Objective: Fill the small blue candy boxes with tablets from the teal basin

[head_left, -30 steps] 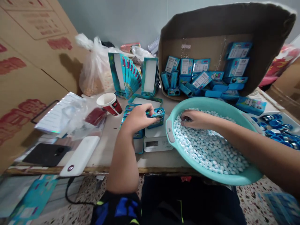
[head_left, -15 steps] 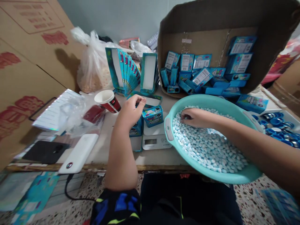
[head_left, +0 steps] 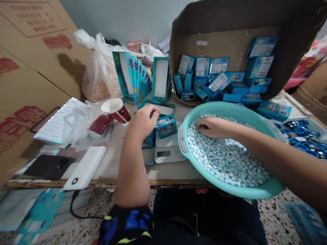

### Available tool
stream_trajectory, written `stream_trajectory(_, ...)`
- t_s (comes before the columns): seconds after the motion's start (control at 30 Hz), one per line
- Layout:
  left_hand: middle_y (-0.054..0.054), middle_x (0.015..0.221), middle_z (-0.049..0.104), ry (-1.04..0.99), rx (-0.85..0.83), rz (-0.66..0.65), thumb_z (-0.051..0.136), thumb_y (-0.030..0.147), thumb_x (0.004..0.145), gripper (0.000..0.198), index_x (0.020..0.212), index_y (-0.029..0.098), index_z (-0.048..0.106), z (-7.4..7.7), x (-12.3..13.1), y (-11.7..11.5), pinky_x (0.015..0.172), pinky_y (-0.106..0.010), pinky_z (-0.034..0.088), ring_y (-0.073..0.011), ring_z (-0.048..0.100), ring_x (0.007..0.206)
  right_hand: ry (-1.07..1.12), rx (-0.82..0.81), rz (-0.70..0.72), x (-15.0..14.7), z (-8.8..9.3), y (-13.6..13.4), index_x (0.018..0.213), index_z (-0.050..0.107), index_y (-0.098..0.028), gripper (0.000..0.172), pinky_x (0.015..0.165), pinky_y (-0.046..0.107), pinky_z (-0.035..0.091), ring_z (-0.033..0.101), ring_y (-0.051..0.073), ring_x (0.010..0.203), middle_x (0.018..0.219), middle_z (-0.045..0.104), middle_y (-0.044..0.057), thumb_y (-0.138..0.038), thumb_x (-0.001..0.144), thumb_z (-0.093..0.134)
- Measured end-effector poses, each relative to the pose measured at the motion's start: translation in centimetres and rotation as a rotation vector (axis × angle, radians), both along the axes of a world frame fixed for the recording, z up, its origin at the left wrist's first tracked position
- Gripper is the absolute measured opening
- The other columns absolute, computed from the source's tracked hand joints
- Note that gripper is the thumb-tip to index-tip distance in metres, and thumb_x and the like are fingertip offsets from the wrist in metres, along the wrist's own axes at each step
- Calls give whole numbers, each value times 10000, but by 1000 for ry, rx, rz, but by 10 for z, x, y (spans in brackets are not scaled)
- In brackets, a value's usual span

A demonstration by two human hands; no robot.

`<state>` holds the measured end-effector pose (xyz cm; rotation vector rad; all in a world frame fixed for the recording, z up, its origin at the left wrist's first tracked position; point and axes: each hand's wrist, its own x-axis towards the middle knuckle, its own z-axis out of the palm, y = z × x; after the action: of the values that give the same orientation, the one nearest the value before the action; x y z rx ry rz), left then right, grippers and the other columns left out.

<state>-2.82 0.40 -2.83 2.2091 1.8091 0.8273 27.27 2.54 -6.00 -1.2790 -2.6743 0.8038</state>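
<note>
My left hand [head_left: 145, 121] is closed, its thumb and fingers drawn together just left of a blue candy box [head_left: 166, 127]. Whether anything is in its grasp is hidden. That box stands on a white kitchen scale [head_left: 170, 154], whose display is lit. Low among the small pale-blue candies [head_left: 224, 163] in a turquoise basin [head_left: 233, 194], my right hand [head_left: 208, 127] has its fingers curled into them. More blue packaging [head_left: 148, 143] lies partly hidden under my left wrist, and an open blue tray [head_left: 167, 108] sits behind the box.
A cardboard carton [head_left: 189, 41] on its side holds many blue boxes. Fanned blue trays [head_left: 139, 78] stand at the back. Left are a paper cup [head_left: 116, 110], a white power bank [head_left: 85, 168] and a black phone [head_left: 48, 166]. Blue-and-silver lids [head_left: 304, 136] lie at the right.
The scale's display now shows different digits. Both hands keep nearly the same place; the whole view has shifted slightly.
</note>
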Motion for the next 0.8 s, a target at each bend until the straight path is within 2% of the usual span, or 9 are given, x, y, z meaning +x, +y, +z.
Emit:
stream_trajectory(0.17,-95,1037,730,48,-25,2,452,467,1018,336,935,223,668,-1,1,0,836,-380,463,-295,641,1009,5,-11,1,0,1,0,949,681,-173,143,754,314,409,602,228,857,982,711,101,-171,933,539)
stream_trajectory(0.33,-94,1073,737,5,-30,-29,460,531,1013,389,974,218,688,6,0,-6,896,-394,488,-296,658,1045,-20,-19,-10,-2,4,-1,954,684,-168,155,728,309,394,597,223,837,971,707,100,-201,953,533)
stream_trajectory(0.43,-75,1193,732,-30,-155,-109,700,540,867,407,1142,240,683,10,0,-11,943,-402,512,-303,668,1110,-10,-13,3,-2,3,0,946,688,-165,161,734,307,397,600,219,835,967,711,97,-190,953,529)
stream_trajectory(0.5,-71,1220,731,2,-248,-133,830,443,740,525,1205,253,675,10,2,-15,933,-415,529,-318,680,1101,1,-4,13,-1,1,0,945,689,-164,156,746,308,403,607,223,848,970,716,99,-188,953,535)
stream_trajectory(0.57,-70,1182,743,-2,-263,-111,866,360,689,568,1218,258,686,8,5,-18,907,-421,545,-316,698,1050,12,4,13,-1,-1,0,934,686,-168,144,746,310,408,611,227,850,962,720,98,-191,949,544)
stream_trajectory(0.63,-75,1169,743,-111,-134,-48,866,358,708,599,1267,255,678,5,10,-19,897,-414,559,-296,704,1026,19,4,9,-1,-3,0,916,681,-175,140,733,312,409,613,228,836,947,721,94,-198,948,546)
stream_trajectory(0.7,-83,1198,734,-211,81,-42,838,378,770,583,1310,244,662,2,16,-19,924,-411,564,-275,693,1056,21,7,6,-1,-4,0,909,679,-177,141,727,313,409,615,227,826,940,720,94,-203,947,546)
stream_trajectory(0.73,-84,1209,732,-207,174,-102,811,370,810,528,1300,238,669,1,19,-19,952,-415,560,-269,683,1081,23,12,5,-1,-4,1,915,680,-175,138,731,311,411,617,228,832,945,721,96,-202,945,548)
stream_trajectory(0.8,-86,1216,736,-102,295,-302,754,317,872,420,1275,221,685,-2,26,-19,1005,-434,544,-264,662,1123,21,23,13,-1,-6,2,932,682,-171,130,739,306,415,621,227,847,953,721,97,-188,935,553)
